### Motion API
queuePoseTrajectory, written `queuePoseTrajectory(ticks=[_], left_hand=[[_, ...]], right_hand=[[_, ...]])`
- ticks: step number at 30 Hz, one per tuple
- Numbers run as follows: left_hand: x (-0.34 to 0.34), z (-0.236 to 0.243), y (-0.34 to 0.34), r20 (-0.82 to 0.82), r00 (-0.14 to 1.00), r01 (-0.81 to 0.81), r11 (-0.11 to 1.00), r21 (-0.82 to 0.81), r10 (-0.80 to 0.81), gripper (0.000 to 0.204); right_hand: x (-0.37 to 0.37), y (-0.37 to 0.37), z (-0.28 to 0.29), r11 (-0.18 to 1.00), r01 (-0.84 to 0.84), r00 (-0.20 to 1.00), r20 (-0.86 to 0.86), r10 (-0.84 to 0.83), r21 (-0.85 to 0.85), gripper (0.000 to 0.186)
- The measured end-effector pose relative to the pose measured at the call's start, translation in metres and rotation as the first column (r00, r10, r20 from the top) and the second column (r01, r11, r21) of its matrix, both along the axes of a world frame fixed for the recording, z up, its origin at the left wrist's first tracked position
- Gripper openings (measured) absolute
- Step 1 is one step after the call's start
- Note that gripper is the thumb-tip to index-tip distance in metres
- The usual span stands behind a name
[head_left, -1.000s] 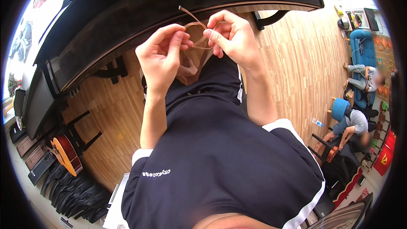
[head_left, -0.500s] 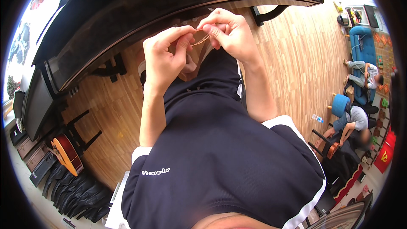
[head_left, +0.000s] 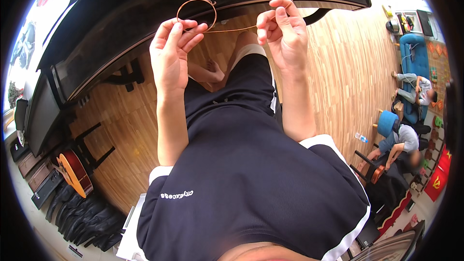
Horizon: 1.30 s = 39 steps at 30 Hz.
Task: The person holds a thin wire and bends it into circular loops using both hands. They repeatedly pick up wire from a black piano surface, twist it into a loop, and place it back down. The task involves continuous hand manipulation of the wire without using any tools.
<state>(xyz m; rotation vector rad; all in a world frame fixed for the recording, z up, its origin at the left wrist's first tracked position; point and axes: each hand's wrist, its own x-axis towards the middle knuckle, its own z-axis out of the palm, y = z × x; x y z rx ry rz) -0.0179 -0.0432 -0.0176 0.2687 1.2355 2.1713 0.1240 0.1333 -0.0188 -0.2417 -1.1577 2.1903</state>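
A thin copper-coloured wire (head_left: 232, 30) runs between my hands, above my lap and close to the black table edge. My left hand (head_left: 170, 50) pinches it between thumb and fingers, and a round loop of the wire stands up over those fingertips. From there a fairly straight stretch crosses to my right hand (head_left: 287, 43). That hand's fingers are bent around the wire, and its tip, with a small pale end piece, sticks up past the fingers. Part of the wire is hidden behind the right fingers.
The glossy black table (head_left: 169, 5) curves across in front of me. An acoustic guitar (head_left: 75, 174) stands at the left near black cases. On the wooden floor at the right lies a plastic bottle (head_left: 361, 137). Two people sit farther right, one on a blue sofa (head_left: 413, 55).
My hands have moved apart, the left to the left and the right to the right. The wire, bunched between them before, is now drawn out with one loop at the left.
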Motion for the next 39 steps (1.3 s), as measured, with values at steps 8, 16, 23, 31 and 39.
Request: queuePoseTrajectory(ticks=[8, 16, 23, 31, 39], left_hand=[[-0.004, -0.016, -0.004, 0.141, 0.99, -0.048, 0.989, 0.138, 0.029, 0.009], [-0.005, -0.014, -0.006, 0.081, 0.992, -0.107, 0.987, 0.117, 0.097, 0.008], [0.012, -0.009, 0.009, -0.593, 0.755, -0.423, 0.9, -0.111, 0.281, 0.01], [0.02, 0.001, 0.013, -0.911, 0.409, -0.591, 0.777, -0.216, 0.058, 0.012], [0.028, -0.004, 0.015, -0.96, 0.274, -0.371, 0.914, -0.166, -0.063, 0.011]], right_hand=[[0.004, -0.001, 0.001, 0.995, -0.084, 0.981, -0.177, 0.074, -0.047, 0.027], [0.007, -0.009, 0.015, 0.956, -0.058, 0.997, -0.024, 0.067, 0.289, 0.021], [0.006, -0.026, 0.029, 0.824, -0.158, 0.978, 0.203, 0.054, 0.544, 0.017], [0.001, -0.033, 0.033, 0.751, -0.391, 0.793, 0.609, -0.018, 0.532, 0.011], [-0.003, -0.027, 0.022, 0.903, -0.144, 0.816, 0.565, -0.123, 0.404, 0.04]])
